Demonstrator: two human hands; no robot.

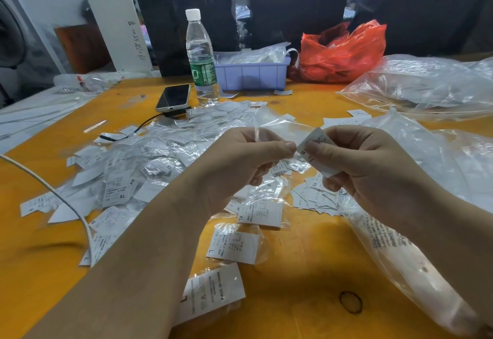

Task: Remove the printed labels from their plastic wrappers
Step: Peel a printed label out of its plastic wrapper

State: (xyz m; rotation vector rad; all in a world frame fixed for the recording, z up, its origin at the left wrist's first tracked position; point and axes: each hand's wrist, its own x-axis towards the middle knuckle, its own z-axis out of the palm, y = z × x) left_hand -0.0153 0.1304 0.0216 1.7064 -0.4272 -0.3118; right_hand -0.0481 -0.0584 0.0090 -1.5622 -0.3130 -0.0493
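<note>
Bare orange table (306,280) near the front edge — open passage between both forearms. Left and centre blocked by a pile of wrapped labels (149,168). Clear bags (426,85) crowd the right. Behind: bottle (201,58), phone (174,97), purple bin (252,74) — upright obstacles.

Left hand (248,157) pinches a clear wrapper (277,128); right hand (354,160) pinches a printed label (314,149).

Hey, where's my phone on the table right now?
In the head view, the phone lies on the far left part of the orange table, just left of the water bottle and beyond the label pile.
</note>
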